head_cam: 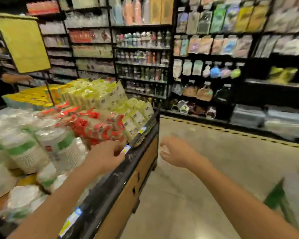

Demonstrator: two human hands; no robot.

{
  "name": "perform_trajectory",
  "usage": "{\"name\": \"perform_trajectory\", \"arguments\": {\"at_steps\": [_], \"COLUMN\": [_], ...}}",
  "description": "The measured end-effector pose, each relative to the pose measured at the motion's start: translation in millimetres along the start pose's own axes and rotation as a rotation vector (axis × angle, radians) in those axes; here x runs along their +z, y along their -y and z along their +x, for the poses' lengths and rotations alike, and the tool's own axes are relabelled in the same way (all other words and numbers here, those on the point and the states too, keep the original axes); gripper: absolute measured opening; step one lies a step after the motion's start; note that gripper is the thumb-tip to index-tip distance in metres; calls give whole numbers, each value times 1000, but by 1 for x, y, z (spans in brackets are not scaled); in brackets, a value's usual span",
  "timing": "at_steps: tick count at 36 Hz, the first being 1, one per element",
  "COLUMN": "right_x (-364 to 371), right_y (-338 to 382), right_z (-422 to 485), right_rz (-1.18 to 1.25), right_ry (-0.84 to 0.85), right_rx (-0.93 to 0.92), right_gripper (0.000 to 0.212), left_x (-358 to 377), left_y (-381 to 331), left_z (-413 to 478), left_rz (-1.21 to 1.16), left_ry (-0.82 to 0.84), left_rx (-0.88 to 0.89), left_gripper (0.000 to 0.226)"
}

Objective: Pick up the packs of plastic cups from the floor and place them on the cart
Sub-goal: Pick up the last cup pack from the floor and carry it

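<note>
Over the cart's near edge, left hand (105, 156): the forearm reaches forward from bottom left and the fingers bend down at the black rim; blur hides whether they hold anything.
Right hand (175, 152): stretched out above the grey concrete floor (214, 166), wrist bent, fingers loosely curled, nothing in it.
Cart: the long wood-sided cart (128, 195) lies under the left forearm and runs away from the camera.
Cup packs: stacks of white plastic cups in clear wrap with green labels (24, 149) lie on the cart, just left of the left hand, touching neither hand.
Beyond the left hand: red-and-clear packets (97, 126), then pale yellow-green packets (100, 95), piled on the cart.
Floor: a blurred green shape (278, 199) at lower right.
Far: dark store shelves (143, 66) with bottles and hanging goods; a yellow board (24, 45) at left.
</note>
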State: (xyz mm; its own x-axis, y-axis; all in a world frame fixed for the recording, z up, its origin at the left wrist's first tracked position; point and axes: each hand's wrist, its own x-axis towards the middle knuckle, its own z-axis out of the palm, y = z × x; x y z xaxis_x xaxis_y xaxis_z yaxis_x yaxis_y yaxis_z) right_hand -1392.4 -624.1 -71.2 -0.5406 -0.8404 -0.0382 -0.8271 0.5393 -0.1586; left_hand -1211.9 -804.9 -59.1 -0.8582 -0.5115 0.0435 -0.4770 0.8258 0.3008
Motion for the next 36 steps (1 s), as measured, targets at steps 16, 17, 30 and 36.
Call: {"name": "perform_trajectory", "arguments": {"at_steps": [16, 17, 30, 36], "right_x": [-8, -9, -36, -49], "right_y": [-148, -161, -366, -450], "right_z": [-99, -106, -156, -155], "right_rz": [32, 30, 4, 13], "right_ry": [-136, -129, -196, -183], "right_rx": [575, 597, 740, 755], "right_gripper": [43, 43, 46, 47], "left_x": [79, 86, 164, 191], "left_y": [-159, -174, -386, -457], "left_z": [130, 134, 216, 258], "left_rz": [-37, -37, -33, -42], "left_ry": [225, 226, 204, 210], "left_rx": [523, 538, 635, 628], "left_gripper": [45, 44, 40, 40]}}
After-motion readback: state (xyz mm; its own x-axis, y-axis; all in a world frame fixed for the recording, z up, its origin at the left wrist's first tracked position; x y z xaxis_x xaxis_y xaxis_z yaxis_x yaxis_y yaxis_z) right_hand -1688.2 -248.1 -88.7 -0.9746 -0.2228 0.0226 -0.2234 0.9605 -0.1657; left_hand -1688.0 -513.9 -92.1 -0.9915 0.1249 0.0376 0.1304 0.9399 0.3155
